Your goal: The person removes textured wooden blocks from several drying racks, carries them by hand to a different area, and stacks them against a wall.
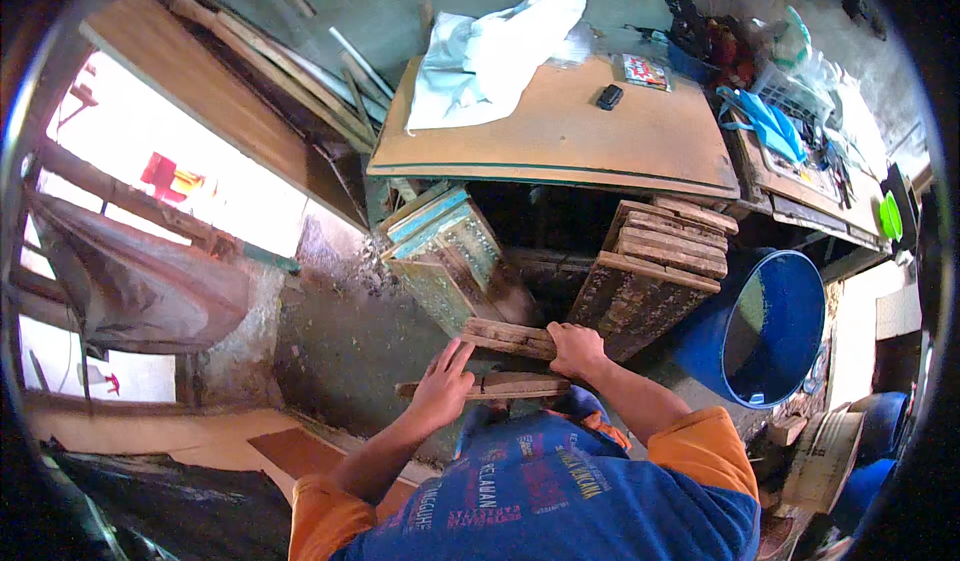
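Observation:
My right hand (576,349) grips the right end of a worn wooden board (510,336), seen nearly edge-on. At the board's left end is my left hand (444,387), its fingers extended; whether it holds the board or only touches it, I cannot tell. Another wooden board (525,386) lies nearer my body, passing behind my left hand. Ahead to the right stands a stack of weathered boards (645,291), upright and close together. Boards with flaking turquoise paint (442,246) stand ahead to the left.
Beyond the boards is a wooden table (480,152) bearing a white sack (499,58) and a small black object (610,97). A large blue barrel (697,351) stands at the right. Long wooden strips (292,84) lean at the upper left. A brown cloth (165,283) hangs at the left.

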The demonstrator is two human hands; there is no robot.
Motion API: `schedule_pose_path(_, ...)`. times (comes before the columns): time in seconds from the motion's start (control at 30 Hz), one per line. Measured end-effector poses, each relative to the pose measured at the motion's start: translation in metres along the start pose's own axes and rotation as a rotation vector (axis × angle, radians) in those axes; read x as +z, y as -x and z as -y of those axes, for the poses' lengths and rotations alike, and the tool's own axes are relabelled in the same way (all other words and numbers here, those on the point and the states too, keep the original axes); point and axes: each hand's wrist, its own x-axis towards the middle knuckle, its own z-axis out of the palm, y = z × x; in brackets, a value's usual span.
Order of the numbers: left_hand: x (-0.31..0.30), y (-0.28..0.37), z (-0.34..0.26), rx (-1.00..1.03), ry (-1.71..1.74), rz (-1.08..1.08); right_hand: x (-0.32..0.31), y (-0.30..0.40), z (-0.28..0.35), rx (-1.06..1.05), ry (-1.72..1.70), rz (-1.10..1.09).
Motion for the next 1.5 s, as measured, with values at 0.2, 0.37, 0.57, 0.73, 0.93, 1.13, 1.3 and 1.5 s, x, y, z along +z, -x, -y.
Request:
schedule_pose_path(0.2,-0.003,-0.002,-0.014,0.084,-0.105,-0.084,-0.026,0.022,0.027,-0.207,0.036,-0.014)
schedule_pose_path(0.37,0.007,-0.005,-0.023,0.125,-0.128,-0.034,-0.041,0.028,0.043,-0.25,0.055,0.089)
schedule_pose_path(0.57,-0.022,-0.011,-0.042,0.141,-0.206,0.008,-0.036,0.03,0.032,-0.362,-0.043,-0.083)
schedule_pose_path(0.73,-0.034,-0.014,-0.042,0.144,-0.23,0.11,-0.039,0.026,0.038,-0.412,-0.051,-0.072)
schedule_pose_path(0.93,-0.013,-0.005,-0.04,0.083,-0.204,0.092,-0.041,0.032,0.037,-0.635,0.131,-0.132)
schedule_pose_path(1.13,-0.003,-0.003,-0.048,0.09,-0.236,0.057,-0.043,0.042,0.03,-0.589,0.114,-0.038)
schedule_pose_path(1.3,-0.008,-0.008,-0.052,0.105,-0.235,0.058,-0.052,0.046,0.003,-0.578,0.034,-0.14)
schedule_pose_path(1.5,-0.001,0.005,-0.044,0.029,-0.23,-0.013,-0.062,-0.006,-0.078,-0.107,-0.338,-0.541)
